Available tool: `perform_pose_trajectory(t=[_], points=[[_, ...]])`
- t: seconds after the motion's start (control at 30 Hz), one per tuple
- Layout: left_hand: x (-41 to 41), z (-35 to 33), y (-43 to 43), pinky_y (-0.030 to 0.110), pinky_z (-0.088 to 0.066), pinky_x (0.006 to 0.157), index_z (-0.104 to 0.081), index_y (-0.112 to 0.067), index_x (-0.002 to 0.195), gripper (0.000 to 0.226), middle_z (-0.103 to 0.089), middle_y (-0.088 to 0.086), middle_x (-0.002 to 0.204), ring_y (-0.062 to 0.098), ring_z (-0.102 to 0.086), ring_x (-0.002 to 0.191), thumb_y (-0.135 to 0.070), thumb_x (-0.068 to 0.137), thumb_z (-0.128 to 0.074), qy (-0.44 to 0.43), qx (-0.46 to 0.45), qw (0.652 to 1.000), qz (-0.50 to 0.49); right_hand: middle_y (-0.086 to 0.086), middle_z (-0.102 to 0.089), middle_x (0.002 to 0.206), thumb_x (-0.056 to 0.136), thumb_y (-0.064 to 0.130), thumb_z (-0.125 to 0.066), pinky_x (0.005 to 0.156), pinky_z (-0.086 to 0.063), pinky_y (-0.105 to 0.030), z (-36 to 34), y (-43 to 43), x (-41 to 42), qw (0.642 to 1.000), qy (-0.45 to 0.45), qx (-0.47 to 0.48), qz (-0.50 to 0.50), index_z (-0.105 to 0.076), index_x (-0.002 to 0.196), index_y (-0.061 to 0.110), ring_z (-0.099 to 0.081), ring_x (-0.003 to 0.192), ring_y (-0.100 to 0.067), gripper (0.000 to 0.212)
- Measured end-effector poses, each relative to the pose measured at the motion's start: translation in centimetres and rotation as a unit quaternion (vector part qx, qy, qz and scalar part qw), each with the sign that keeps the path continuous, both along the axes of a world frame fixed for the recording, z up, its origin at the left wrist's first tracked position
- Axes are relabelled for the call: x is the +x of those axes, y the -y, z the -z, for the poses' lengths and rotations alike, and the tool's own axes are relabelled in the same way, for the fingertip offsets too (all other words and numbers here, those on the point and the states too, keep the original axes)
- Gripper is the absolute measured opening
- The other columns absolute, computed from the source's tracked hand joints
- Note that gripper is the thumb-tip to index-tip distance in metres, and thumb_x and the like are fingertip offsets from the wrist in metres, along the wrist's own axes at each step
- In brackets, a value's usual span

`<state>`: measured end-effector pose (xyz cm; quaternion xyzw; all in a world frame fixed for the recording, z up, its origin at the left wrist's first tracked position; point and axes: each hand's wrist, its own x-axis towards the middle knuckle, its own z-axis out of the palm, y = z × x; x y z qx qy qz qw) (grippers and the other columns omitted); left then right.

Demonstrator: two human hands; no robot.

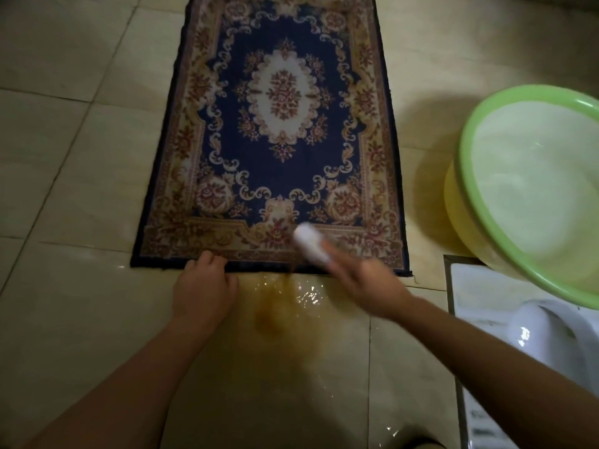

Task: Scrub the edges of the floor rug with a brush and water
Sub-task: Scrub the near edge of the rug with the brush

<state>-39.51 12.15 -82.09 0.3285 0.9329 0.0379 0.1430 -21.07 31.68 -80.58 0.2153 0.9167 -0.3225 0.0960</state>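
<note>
Working the near short edge of the rug (278,124), flat on the tile floor (81,140), with the white brush (309,243) just right of mid-edge; judging by the brown runoff (275,306) pooled on the tiles just in front, looks partly done here, with no runoff showing along either long side, so those likely still to do. Gripping the brush in the right hand (363,283), motion-blurred but fingers wrapped round its body; pinning the hem with the left hand (204,286), fingers curled onto the edge, left of the brush. Drawing water presumably from the green basin (471,186) off to the right.
</note>
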Motion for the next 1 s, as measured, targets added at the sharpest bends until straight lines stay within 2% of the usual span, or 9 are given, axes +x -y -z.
perform_pose_trajectory(t=[0.13, 0.23, 0.33, 0.43, 0.57, 0.67, 0.8, 0.9, 1.0], points=[[-0.1, -0.1, -0.3, 0.034, -0.043, 0.072, -0.062, -0.009, 0.115, 0.032, -0.057, 0.008, 0.111, 0.026, -0.052, 0.098, -0.025, 0.089, -0.052, 0.012, -0.015, 1.0, -0.004, -0.016, -0.063, 0.098, 0.103, 0.044, -0.025, 0.068, -0.059, -0.044, 0.3, -3.7, -1.7, 0.958, 0.021, -0.013, 0.285, -0.022, 0.148, 0.036, -0.066, 0.078, -0.027, 0.046], [-0.2, -0.2, -0.4, 0.034, -0.043, 0.075, -0.06, -0.01, 0.116, 0.033, -0.055, 0.007, 0.114, 0.026, -0.051, 0.101, -0.027, 0.09, -0.051, 0.012, -0.027, 1.0, -0.003, -0.013, -0.065, 0.087, 0.104, 0.034, -0.027, 0.066, -0.058, -0.038, 1.6, 1.1, -1.3, 0.994, 0.089, 0.037, 0.06, -0.001, 0.152, 0.029, -0.066, 0.071, -0.025, 0.054], [-0.1, 0.0, -0.4, 0.033, -0.041, 0.073, -0.06, -0.01, 0.115, 0.032, -0.055, 0.008, 0.114, 0.026, -0.051, 0.101, -0.028, 0.09, -0.05, 0.013, -0.032, 0.999, 0.004, -0.012, -0.065, 0.091, 0.102, 0.047, -0.019, 0.075, -0.054, -0.037, 1.2, 4.2, -0.6, 0.989, 0.106, -0.001, -0.101, -0.003, 0.151, 0.036, -0.064, 0.08, -0.023, 0.053], [-0.1, -0.1, -0.2, 0.033, -0.042, 0.072, -0.06, -0.01, 0.114, 0.031, -0.056, 0.007, 0.112, 0.025, -0.051, 0.098, -0.027, 0.09, -0.05, 0.012, -0.022, 1.0, 0.007, -0.009, -0.063, 0.082, 0.103, 0.044, -0.023, 0.066, -0.058, -0.037, 0.9, 0.9, -2.0, 0.997, 0.062, 0.03, -0.036, -0.012, 0.151, 0.034, -0.063, 0.067, -0.018, 0.05], [-0.1, -0.1, 0.0, 0.036, -0.044, 0.073, -0.062, -0.008, 0.115, 0.032, -0.058, 0.009, 0.111, 0.028, -0.052, 0.097, -0.024, 0.09, -0.052, 0.016, -0.013, 1.0, 0.004, -0.015, -0.065, 0.095, 0.103, 0.042, -0.022, 0.069, -0.058, -0.044, 0.5, -3.1, -4.2, 0.975, 0.068, 0.032, 0.21, -0.015, 0.151, 0.033, -0.065, 0.078, -0.026, 0.049], [-0.2, -0.1, -0.1, 0.034, -0.043, 0.076, -0.06, -0.011, 0.119, 0.033, -0.056, 0.007, 0.116, 0.026, -0.051, 0.102, -0.025, 0.092, -0.049, 0.021, -0.018, 1.0, 0.003, -0.013, -0.066, 0.092, 0.104, 0.036, -0.025, 0.064, -0.057, -0.035, 1.4, 1.7, -3.9, 0.989, 0.121, 0.063, 0.055, 0.001, 0.152, 0.029, -0.065, 0.071, -0.023, 0.054], [-0.2, 0.0, 0.4, 0.032, -0.041, 0.075, -0.059, -0.013, 0.124, 0.034, -0.055, 0.005, 0.119, 0.023, -0.048, 0.105, -0.024, 0.093, -0.047, 0.04, 0.015, 0.999, -0.02, -0.009, -0.062, 0.084, 0.103, 0.045, -0.021, 0.066, -0.053, -0.033, 0.5, 4.0, -3.6, 0.986, 0.109, 0.037, -0.121, -0.005, 0.152, 0.033, -0.06, 0.069, -0.021, 0.053], [-0.4, 0.2, 0.9, 0.032, -0.042, 0.08, -0.055, -0.016, 0.13, 0.038, -0.053, 0.001, 0.123, 0.02, -0.044, 0.108, -0.025, 0.094, -0.044, 0.044, 0.027, 0.998, -0.024, -0.006, -0.062, 0.079, 0.101, 0.043, -0.021, 0.058, -0.056, -0.033, 0.0, -0.1, -5.4, 0.997, 0.039, 0.068, -0.005, -0.011, 0.152, 0.031, -0.058, 0.06, -0.016, 0.053], [-0.9, 0.1, 1.1, 0.034, -0.043, 0.082, -0.056, -0.014, 0.128, 0.037, -0.05, 0.003, 0.123, 0.021, -0.046, 0.109, -0.025, 0.095, -0.045, 0.064, 0.05, 0.994, -0.072, -0.015, -0.065, 0.09, 0.103, 0.041, -0.021, 0.062, -0.055, -0.041, 0.5, -2.7, -6.8, 0.979, 0.074, 0.101, 0.163, -0.013, 0.151, 0.029, -0.064, 0.071, -0.029, 0.05]])
